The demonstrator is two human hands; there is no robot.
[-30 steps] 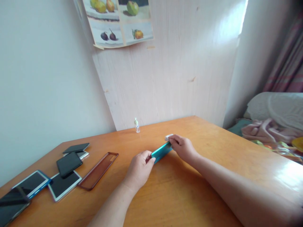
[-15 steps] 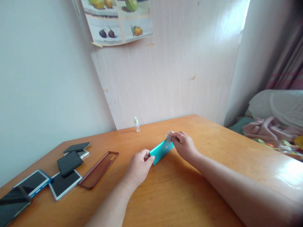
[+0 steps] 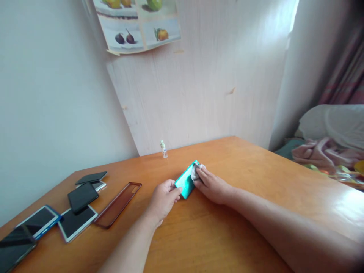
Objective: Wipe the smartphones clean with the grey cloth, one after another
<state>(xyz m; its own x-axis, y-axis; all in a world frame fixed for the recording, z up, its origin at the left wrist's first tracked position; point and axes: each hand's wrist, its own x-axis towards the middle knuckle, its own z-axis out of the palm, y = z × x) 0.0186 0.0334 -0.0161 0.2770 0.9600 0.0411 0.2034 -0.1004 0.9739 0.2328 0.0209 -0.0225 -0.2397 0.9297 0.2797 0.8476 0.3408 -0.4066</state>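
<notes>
A turquoise phone [image 3: 184, 183] is held tilted above the middle of the table, its glossy back facing me. My left hand [image 3: 165, 199] pinches its near left end, thumb on the back and fingers behind. Against the phone's right part, my right hand [image 3: 212, 184] presses a crumpled whitish cloth [image 3: 195, 172], fingers fairly straight over it. The cloth and fingers hide that end of the phone.
A small clear spray bottle [image 3: 164, 149] stands near the table's back edge. Left of my hands lies a brown see-through phone case [image 3: 118, 206]. Further left are several phones, among them a black one [image 3: 82, 196], a white-framed one [image 3: 76, 223] and a blue-edged one [image 3: 40, 221].
My right hand has slid the cloth from the phone's upper edge down and left onto its back, and its fingers have flattened. The phone's back has turned more toward me.
</notes>
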